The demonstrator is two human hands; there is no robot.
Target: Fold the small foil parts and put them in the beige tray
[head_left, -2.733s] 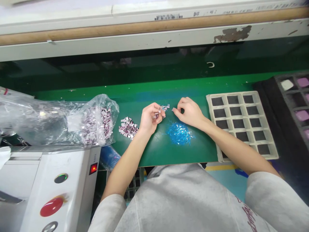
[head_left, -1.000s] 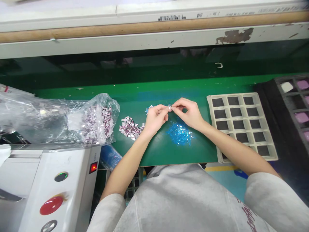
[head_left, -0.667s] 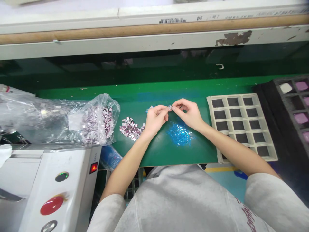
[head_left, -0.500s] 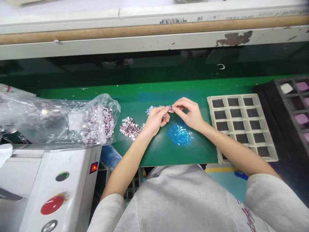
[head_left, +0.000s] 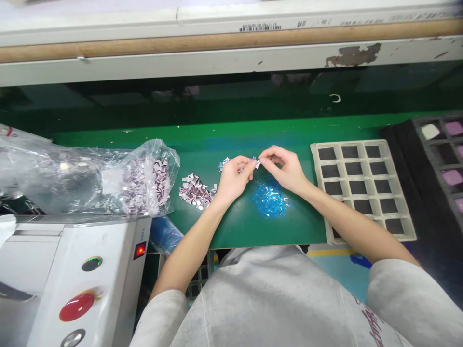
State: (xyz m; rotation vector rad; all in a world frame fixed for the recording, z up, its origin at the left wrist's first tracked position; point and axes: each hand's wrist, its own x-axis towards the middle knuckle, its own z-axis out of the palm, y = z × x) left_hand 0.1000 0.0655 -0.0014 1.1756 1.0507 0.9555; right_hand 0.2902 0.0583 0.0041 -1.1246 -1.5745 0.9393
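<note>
My left hand [head_left: 234, 180]: thumb and forefinger pinched at a tiny silvery piece [head_left: 258, 164]. My right hand [head_left: 285, 168]: fingertips pinching its other side. Change: tips slightly farther apart; piece, just beyond the blue strips [head_left: 270, 200], more exposed, likely easier to handle.

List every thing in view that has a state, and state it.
Left hand: fingertips closed at a small piece
Right hand: pinching that small piece
Silver-purple pieces: loose heap
Blue strips: loose heap
Plastic bag: lying slumped, pieces inside
Pale divided tray: flat, partly hidden
Dark foam tray: some compartments filled
Red switch: lit
Green-ringed button: looks lit
Red button: pressed or not, can't tell
</note>
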